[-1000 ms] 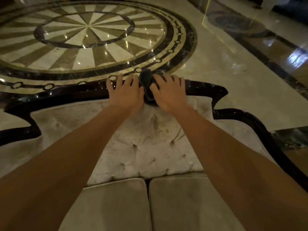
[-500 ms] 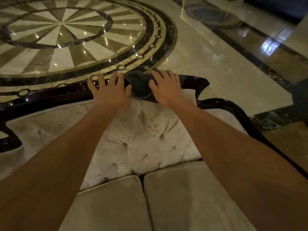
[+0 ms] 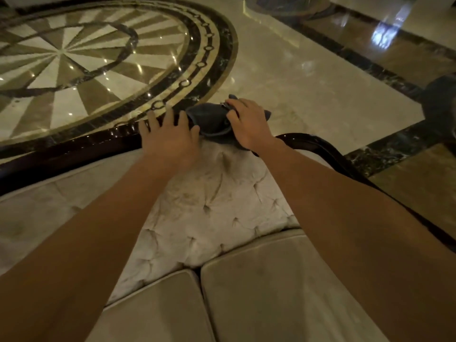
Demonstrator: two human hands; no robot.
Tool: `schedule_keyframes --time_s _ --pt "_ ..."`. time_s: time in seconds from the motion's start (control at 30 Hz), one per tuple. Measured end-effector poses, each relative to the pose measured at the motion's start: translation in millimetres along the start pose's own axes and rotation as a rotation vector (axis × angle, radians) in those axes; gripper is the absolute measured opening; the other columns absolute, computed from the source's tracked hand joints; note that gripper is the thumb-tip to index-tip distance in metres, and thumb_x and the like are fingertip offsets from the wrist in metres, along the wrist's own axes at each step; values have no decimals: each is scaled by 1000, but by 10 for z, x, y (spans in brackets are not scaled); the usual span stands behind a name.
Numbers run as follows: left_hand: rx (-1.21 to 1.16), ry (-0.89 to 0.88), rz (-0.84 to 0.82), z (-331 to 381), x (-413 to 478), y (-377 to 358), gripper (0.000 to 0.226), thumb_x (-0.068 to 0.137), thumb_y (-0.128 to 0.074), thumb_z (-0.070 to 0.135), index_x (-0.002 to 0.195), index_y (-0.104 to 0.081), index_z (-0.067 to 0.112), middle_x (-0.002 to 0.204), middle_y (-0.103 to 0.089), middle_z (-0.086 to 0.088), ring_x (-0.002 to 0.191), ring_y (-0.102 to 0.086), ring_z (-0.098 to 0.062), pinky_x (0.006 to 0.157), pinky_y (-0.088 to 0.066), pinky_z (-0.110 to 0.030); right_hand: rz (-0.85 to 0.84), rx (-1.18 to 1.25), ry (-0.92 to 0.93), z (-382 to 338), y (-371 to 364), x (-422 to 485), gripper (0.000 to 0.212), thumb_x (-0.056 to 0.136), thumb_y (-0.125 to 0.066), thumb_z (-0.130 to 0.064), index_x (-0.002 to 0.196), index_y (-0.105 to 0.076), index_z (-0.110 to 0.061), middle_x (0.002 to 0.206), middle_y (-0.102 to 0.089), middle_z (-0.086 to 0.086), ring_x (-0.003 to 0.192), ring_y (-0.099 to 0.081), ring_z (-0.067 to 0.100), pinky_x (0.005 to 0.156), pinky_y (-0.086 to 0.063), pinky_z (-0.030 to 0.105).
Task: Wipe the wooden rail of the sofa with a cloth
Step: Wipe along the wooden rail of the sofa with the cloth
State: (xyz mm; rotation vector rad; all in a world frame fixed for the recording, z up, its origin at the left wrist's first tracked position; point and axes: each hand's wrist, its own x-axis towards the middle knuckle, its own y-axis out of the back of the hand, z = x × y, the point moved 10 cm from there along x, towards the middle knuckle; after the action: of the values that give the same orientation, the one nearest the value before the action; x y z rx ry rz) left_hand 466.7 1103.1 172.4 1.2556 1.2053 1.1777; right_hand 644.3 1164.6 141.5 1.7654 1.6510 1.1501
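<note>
Here, right hand closed over a dark cloth, fingers curled down onto its far side and thumb tucked against the near fold. The cloth is bunched, sitting on top of the sofa's dark wooden rail; a corner of it pokes out past the knuckles on the far side (another flap shows beyond the wrist, to the outside). The palm bears down on the cloth.

Left hand just beside it, on the inner side, fingers spread and flat, resting palm-down across the rail's edge where wood meets upholstery. Its thumb touches or nearly touches the cloth's near edge; cannot tell which. This hand grips nothing.

Out from the hands: the rail runs away from the left hand in a glossy dark band with small highlights, and curves off beyond the right wrist, dipping and continuing down that side of the sofa. Below both wrists, the pale tufted backrest with buttoned dimples and creases. Nearer the person, under the forearms, two beige seat cushions meet at a seam.

Beyond the rail, past the fingertips, lies polished marble floor. Off past the left hand, a large round inlaid medallion with radiating light and brown wedges and a dark chain-patterned border, dotted with light reflections. Off past the right hand, dark border strips and a blurred dark object at the frame edge.
</note>
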Motion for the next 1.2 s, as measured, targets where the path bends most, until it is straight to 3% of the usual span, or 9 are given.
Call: schedule_keyframes --time_s 0.23,0.43,0.57,0.67,0.77,0.93,1.0,1.1,1.2 --pt "53 -72 -4 1099 328 -169 59 104 -18 45 158 -15 21 167 -11 -3 151 1 -40 120 1 -59 75 601 -254 819 -33 -59 47 105 -36 -24 151 -42 -18 154 -46 8 138 -45 23 107 -32 24" --pt "78 -63 95 1429 548 -318 59 101 -21 52 152 -32 24 163 -23 -9 148 -10 -45 118 -2 -59 45 1007 -479 1061 -507 -168 37 107 -33 -28 114 -63 -8 113 -66 19 107 -61 35 101 -46 51" --pt "112 -213 76 1895 577 -447 58 101 -18 54 140 -53 28 165 -18 -10 148 -5 -47 118 0 -60 -331 664 -306 1005 -969 -266 33 109 -28 -20 134 -47 -10 124 -69 9 116 -63 19 95 -41 26" --pt "388 -200 43 2055 573 -630 57 99 -29 55 124 -67 21 167 -3 -11 149 4 -47 119 1 -61 -286 22 120 1154 -884 -286 41 106 -35 -33 142 -40 -14 136 -61 5 126 -55 20 108 -36 28" --pt "675 -132 66 2079 602 -723 62 98 -34 47 140 -51 5 164 5 -24 148 10 -48 121 -1 -58 -323 -212 90 1690 -853 -255 64 99 -48 -40 155 -26 -20 161 -31 6 150 -19 30 123 -10 42" --pt "985 -272 139 2180 580 -884 71 99 -21 48 147 -17 -3 160 15 -31 146 18 -50 120 9 -57 -154 -219 2 2399 -273 -116 50 98 -39 -40 144 -45 -21 149 -48 11 134 -43 36 114 -26 49" --pt "1079 -275 87 2127 563 -1011 73 99 -16 51 147 -18 -3 161 4 -31 146 19 -51 114 18 -61 -117 -188 -162 2858 -57 -170 48 100 -34 -40 138 -49 -15 138 -56 17 122 -52 40 107 -33 49" --pt "1087 -226 -84 2137 581 -1209 70 99 -16 54 139 -54 11 150 -46 -18 149 -10 -46 108 26 -65 -91 -101 -315 3378 106 -489 50 103 -35 -38 143 -44 -11 135 -56 23 116 -55 44 101 -39 50" --pt "881 -148 -224 2250 661 -1468 65 99 -16 50 122 -63 13 124 -65 -12 131 -47 -37 119 7 -59 -176 -163 -407 3783 109 -977 56 104 -30 -39 153 -32 -12 150 -43 22 129 -46 42 108 -34 50"
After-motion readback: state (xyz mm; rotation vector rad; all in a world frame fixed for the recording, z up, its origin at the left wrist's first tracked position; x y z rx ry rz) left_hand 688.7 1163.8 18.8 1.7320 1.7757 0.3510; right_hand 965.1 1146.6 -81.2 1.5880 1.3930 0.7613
